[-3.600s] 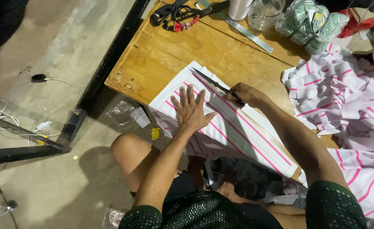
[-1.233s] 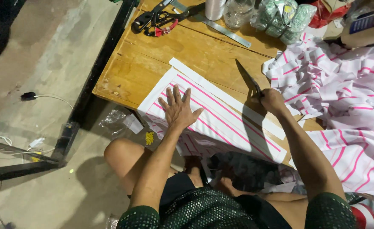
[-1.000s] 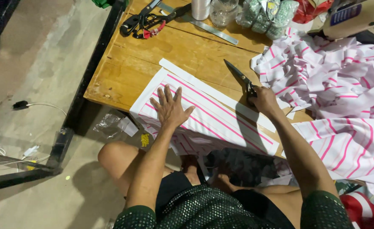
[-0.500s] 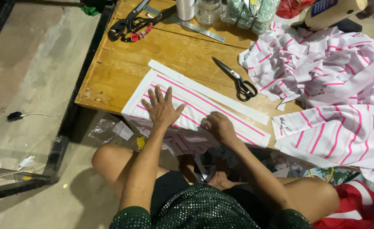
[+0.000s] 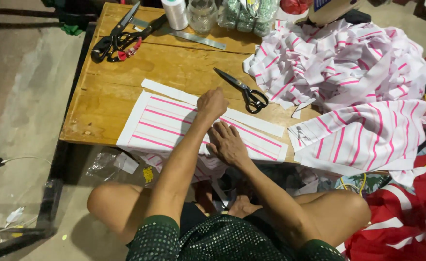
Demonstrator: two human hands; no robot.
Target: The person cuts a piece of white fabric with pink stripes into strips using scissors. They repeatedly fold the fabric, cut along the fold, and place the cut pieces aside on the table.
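Pink-striped white fabric piece [image 5: 174, 126] is lying flat at the near edge of the wooden desk [image 5: 126, 67], and we are pressing on it with both hands. Our left hand [image 5: 212, 102] is resting fisted on its far edge, fingers together around nothing; our right hand [image 5: 228, 143] is lying on its near edge, fingers apart and flat. Beyond the piece, a cut white strip [image 5: 174, 94] is lying alongside, and black scissors [image 5: 244, 91] are sitting just past that. Right of the piece, a heap of striped cloth [image 5: 338, 58] is crowding the desk. A moment ago our left hand was spread flat; the scissors are staying put.
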